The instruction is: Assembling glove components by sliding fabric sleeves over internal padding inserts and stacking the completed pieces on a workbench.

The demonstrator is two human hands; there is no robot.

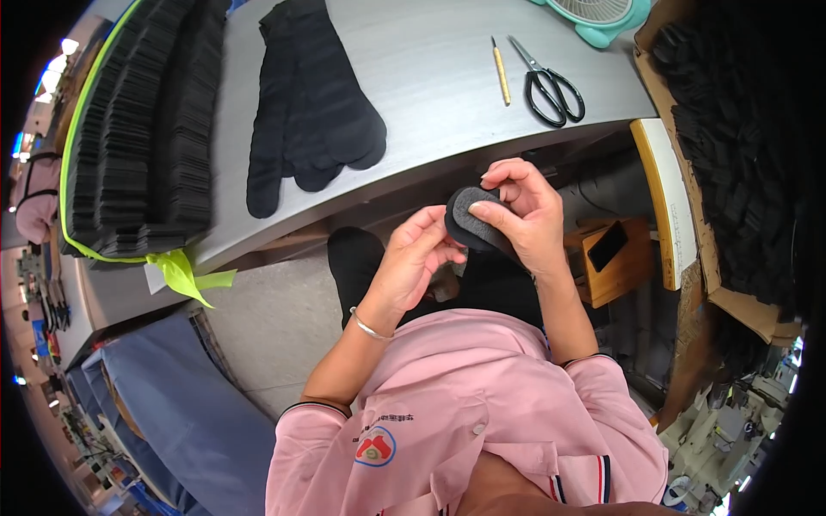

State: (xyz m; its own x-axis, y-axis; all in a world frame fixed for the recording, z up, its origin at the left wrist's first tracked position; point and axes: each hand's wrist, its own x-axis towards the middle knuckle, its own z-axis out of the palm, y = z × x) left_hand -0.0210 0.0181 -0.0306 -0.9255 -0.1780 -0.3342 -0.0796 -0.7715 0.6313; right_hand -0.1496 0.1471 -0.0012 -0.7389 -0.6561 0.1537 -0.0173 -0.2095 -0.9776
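Observation:
Above my lap, in front of the table edge, I hold a black fabric piece with a rounded end and a grey padded face (pixel 478 225). My right hand (pixel 532 219) grips it from the right, thumb pressed on the grey face and the fingers curled at its far edge. At its left edge, my left hand (pixel 417 258) pinches with thumb and fingertips; the exact contact is partly hidden. Several long black fabric pieces with rounded ends (pixel 323 103) lie overlapped on the table beyond my left hand.
Black-handled scissors (pixel 553 93) and a pointed tool with a yellow handle (pixel 501 76) lie on the grey table (pixel 422 52). A bundle of stacked black pieces (pixel 146 129) tied with yellow-green strap stands left. At right are a cardboard box (pixel 688 172), a phone (pixel 607 247) and a turquoise fan (pixel 602 30).

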